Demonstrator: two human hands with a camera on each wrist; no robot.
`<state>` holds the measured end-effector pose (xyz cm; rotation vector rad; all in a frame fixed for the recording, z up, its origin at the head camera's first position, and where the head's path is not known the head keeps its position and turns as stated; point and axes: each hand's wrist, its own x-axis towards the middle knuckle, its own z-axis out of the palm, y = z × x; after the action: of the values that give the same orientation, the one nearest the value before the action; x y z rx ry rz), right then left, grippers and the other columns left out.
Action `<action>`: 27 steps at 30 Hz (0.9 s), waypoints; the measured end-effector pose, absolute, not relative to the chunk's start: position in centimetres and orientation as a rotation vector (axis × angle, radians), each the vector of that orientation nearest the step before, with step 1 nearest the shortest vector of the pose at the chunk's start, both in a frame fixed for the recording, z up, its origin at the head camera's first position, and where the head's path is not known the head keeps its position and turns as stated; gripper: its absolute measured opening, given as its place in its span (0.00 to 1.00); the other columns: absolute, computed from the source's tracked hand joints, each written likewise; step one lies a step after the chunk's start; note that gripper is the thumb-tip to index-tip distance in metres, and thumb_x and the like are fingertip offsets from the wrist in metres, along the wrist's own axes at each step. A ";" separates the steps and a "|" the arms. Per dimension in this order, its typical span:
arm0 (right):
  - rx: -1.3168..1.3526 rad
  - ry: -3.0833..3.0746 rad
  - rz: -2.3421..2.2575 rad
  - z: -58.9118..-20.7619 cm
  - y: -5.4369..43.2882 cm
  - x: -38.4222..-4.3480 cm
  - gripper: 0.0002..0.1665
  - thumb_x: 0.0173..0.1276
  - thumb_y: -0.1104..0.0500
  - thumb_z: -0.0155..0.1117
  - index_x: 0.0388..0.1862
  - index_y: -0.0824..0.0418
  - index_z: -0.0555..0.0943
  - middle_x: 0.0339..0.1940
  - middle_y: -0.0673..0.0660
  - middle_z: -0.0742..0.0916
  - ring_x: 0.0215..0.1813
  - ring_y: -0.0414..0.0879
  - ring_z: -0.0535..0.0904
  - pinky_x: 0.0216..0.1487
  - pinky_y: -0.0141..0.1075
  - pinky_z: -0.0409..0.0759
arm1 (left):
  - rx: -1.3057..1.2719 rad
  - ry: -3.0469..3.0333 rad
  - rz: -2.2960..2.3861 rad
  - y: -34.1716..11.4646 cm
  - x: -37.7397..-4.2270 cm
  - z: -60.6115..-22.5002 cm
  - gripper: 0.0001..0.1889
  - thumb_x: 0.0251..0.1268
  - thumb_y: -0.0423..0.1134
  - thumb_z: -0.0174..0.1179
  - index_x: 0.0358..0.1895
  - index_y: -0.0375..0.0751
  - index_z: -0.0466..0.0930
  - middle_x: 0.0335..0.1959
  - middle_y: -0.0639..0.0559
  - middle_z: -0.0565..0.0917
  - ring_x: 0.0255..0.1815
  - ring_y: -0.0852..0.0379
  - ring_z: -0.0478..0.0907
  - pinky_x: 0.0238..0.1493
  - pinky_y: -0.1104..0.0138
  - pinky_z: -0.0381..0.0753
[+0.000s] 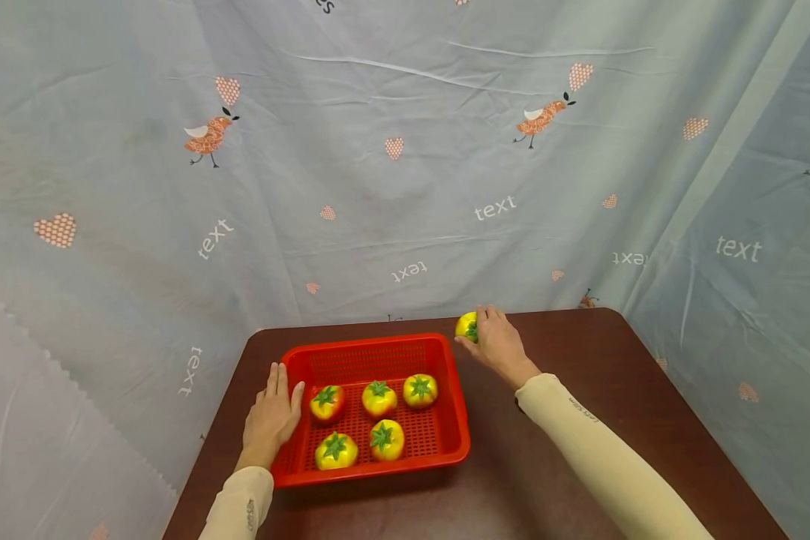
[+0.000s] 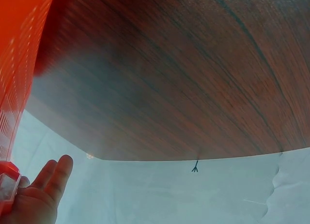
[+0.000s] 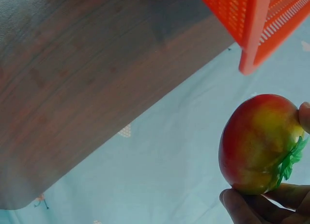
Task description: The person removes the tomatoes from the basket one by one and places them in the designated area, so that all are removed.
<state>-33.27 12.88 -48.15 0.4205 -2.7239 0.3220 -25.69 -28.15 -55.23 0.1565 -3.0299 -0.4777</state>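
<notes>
- Glossy yellow-and-red, tomato-like fruit with a green leafy cap [image 3: 261,144] is in the right hand [image 1: 498,341], pinched between thumb and fingers, apart from the basket.
- It looks light, stiff and hard to break, probably artificial; its smooth skin could slip, so the broad sides seem the best hold, the thin leaves the worst.
- The left hand [image 1: 268,416], well apart from the right, lies with straight fingers along the near-left side of a red perforated plastic basket [image 1: 456,409]; whether its thumb presses the rim cannot be told.
- Between the hands, five similar fruits [image 1: 379,403] sit spaced inside that basket.
- The basket's raised right wall, left of and nearer than the right hand, could catch a low move.
- Dark wood-grain table [image 1: 533,480] spreads to the right hand's right; its far edge and a grey-blue printed curtain [image 1: 351,165] limit reach beyond.
</notes>
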 end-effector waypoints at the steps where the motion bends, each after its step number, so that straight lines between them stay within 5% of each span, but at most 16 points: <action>1: 0.417 -2.720 0.333 -48.3 13.0 -33.3 0.44 0.63 0.41 0.69 0.62 0.76 0.72 0.54 0.70 0.80 0.55 0.60 0.78 0.53 0.48 0.82 | 0.157 -3.029 -0.477 -28.2 -25.7 -55.2 0.38 0.79 0.57 0.31 0.79 0.34 0.36 0.80 0.35 0.40 0.68 0.24 0.60 0.65 0.35 0.64; 10: 0.368 -2.763 0.315 -49.9 14.2 -33.5 0.48 0.63 0.42 0.69 0.66 0.77 0.68 0.57 0.72 0.79 0.54 0.62 0.77 0.52 0.49 0.83 | 0.160 -3.030 -0.479 -28.2 -25.7 -55.2 0.38 0.79 0.56 0.32 0.79 0.35 0.35 0.80 0.36 0.40 0.68 0.25 0.59 0.65 0.35 0.64; 27: 0.332 -2.953 0.329 -53.3 15.1 -33.1 0.48 0.66 0.44 0.67 0.69 0.77 0.63 0.65 0.73 0.75 0.65 0.64 0.73 0.65 0.53 0.74 | 0.177 -3.031 -0.473 -28.1 -25.8 -55.2 0.38 0.78 0.57 0.32 0.79 0.35 0.36 0.80 0.36 0.39 0.68 0.25 0.60 0.66 0.36 0.63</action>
<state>-33.15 15.13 -53.27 0.3319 -2.9531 0.3290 -25.77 -28.13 -55.25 0.1773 -3.0312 -0.4727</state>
